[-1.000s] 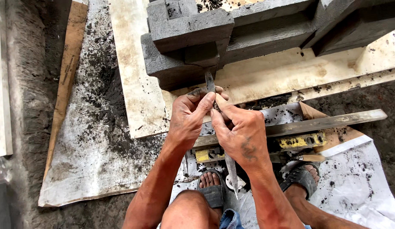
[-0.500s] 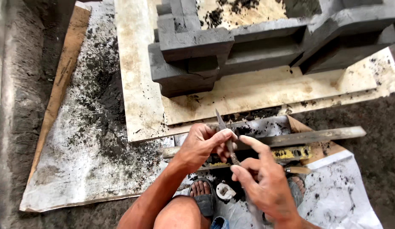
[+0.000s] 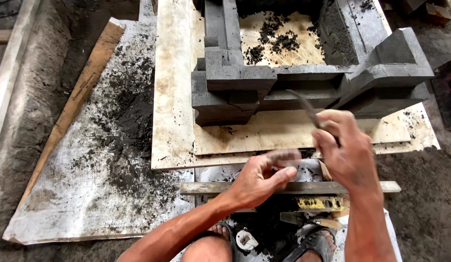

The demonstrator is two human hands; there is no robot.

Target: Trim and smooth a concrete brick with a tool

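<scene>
- Bottom centre of frame: sandalled feet [image 3: 245, 237] on dark, gritty ground; a yellow level [image 3: 320, 203] lies just behind a long wooden straightedge [image 3: 288, 187].
- Left hand [image 3: 257, 182], lower centre: fingers loosely curled, grip empty, hovering just above the straightedge.
- Right hand [image 3: 349, 150], right of centre: grip clamped on the handle end of a thin metal blade [image 3: 305, 109], tip pointing up-left toward the block.
- Blade looks narrow, grey, dirt-smeared; likely light, stiff, somewhat slick; best held low at the handle.
- Upper centre: dark grey moulded cement block [image 3: 235, 92], stepped profile, on a pale board [image 3: 172, 97]; probably heavy, with crumbly edges.
</scene>
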